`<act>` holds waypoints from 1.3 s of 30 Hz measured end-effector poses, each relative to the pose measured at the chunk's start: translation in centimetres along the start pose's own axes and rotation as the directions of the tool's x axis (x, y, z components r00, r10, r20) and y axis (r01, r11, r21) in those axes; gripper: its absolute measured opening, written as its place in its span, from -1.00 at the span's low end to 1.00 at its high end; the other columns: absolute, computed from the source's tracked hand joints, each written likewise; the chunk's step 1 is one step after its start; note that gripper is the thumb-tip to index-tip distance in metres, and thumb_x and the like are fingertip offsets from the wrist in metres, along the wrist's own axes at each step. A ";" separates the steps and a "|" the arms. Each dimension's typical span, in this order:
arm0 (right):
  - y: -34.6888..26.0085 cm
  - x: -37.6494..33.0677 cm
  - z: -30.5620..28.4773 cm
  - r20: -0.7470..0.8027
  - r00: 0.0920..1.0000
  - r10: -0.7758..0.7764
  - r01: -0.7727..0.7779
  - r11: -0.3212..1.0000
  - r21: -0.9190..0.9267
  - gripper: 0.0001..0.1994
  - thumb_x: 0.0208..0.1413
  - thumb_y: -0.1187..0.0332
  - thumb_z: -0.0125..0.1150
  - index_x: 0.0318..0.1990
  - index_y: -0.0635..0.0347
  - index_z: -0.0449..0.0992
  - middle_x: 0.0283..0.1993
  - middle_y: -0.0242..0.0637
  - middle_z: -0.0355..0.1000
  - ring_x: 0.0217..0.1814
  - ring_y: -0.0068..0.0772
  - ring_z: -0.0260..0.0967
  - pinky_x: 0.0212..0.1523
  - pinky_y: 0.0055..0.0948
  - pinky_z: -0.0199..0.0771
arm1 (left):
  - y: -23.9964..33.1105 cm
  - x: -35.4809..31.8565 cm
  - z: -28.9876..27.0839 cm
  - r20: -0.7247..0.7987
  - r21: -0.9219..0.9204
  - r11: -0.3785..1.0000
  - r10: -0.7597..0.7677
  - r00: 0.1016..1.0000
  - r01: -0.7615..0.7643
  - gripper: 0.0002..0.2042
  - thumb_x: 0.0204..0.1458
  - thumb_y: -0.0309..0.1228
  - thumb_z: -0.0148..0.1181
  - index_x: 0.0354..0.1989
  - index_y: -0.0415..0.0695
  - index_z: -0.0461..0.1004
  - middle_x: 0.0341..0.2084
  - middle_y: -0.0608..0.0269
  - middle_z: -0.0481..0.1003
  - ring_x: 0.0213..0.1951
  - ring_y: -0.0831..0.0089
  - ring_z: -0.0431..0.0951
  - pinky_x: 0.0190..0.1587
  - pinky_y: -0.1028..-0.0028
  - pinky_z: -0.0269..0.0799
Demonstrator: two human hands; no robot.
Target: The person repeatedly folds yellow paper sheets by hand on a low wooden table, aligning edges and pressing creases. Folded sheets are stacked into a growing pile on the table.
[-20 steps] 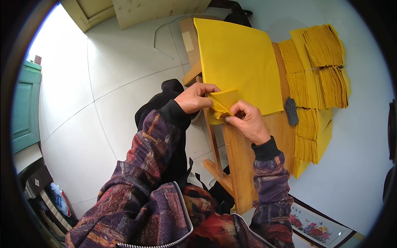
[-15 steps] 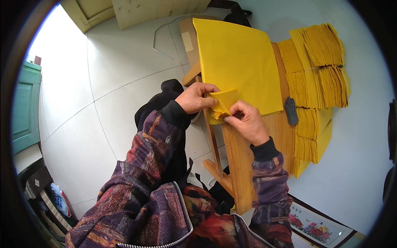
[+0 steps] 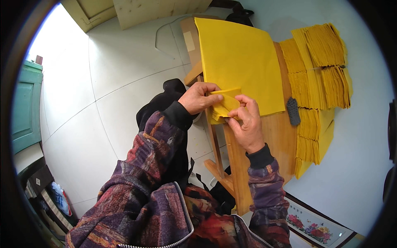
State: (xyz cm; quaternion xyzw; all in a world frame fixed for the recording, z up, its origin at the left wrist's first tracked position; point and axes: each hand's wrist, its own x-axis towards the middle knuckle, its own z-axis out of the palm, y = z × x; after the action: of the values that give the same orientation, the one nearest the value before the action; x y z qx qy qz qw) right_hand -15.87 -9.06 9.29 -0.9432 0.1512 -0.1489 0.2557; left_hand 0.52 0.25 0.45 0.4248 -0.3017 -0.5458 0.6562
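A large stack of yellow paper sheets (image 3: 242, 62) lies on a narrow wooden bench (image 3: 273, 136). At its near corner, both hands work a small folded piece of yellow paper (image 3: 225, 105). My left hand (image 3: 200, 97) pinches the fold from the left, thumb and fingers pressed on it. My right hand (image 3: 248, 126) grips the same piece from below and the right, fingers curled on its edge. The paper is partly hidden under my fingers.
Piles of folded yellow paper (image 3: 320, 68) are stacked along the bench's far side, with a small dark block (image 3: 292, 110) beside them. A black bag (image 3: 165, 103) sits on the pale tiled floor (image 3: 103, 82). A green cabinet (image 3: 25, 107) stands at the left; a flowered mat (image 3: 314, 223) lies lower right.
The fold has been pressed flatter; my left fingers have slid a little along the yellow piece. Both hands stay at the stack's near corner.
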 end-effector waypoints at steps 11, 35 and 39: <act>0.5 1.0 -0.3 0.172 0.967 0.185 -0.222 0.949 0.225 -0.78 -0.20 0.58 0.34 -0.45 0.22 0.36 0.03 -0.14 0.28 0.04 -0.15 0.28 0.01 -0.34 0.34 | 1.3 -0.4 -0.8 0.127 -0.129 0.990 -0.039 0.991 0.056 -0.68 -0.12 -0.55 -0.08 -0.15 -0.35 0.44 -0.28 0.27 0.48 -0.21 0.57 0.43 -0.05 0.61 0.31; 0.3 1.3 -0.8 0.237 0.939 0.248 -0.309 0.911 0.273 -0.76 -0.14 0.57 0.33 -0.45 0.24 0.31 0.04 -0.17 0.25 -0.04 -0.25 0.32 -0.15 -0.41 0.44 | 0.6 -0.2 -0.7 0.089 -0.086 0.995 -0.042 0.995 0.050 -0.79 0.05 -0.49 0.08 -0.18 -0.34 0.49 -0.33 0.29 0.51 -0.28 0.58 0.47 -0.10 0.61 0.37; 0.4 1.3 -0.8 0.236 0.945 0.227 -0.285 0.924 0.253 -0.76 -0.14 0.57 0.33 -0.43 0.23 0.31 0.05 -0.21 0.23 -0.13 -0.39 0.31 -0.24 -0.50 0.42 | 0.6 -0.1 -0.7 0.076 -0.076 0.996 -0.047 0.996 0.053 -0.80 0.10 -0.46 0.10 -0.20 -0.33 0.49 -0.36 0.30 0.51 -0.30 0.59 0.47 -0.13 0.60 0.37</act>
State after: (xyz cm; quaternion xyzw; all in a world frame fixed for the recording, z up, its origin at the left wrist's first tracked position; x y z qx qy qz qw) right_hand -15.02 -10.22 10.04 -0.8788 0.2240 -0.0374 0.4197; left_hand 1.38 0.58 0.70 0.3856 -0.2938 -0.5888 0.6468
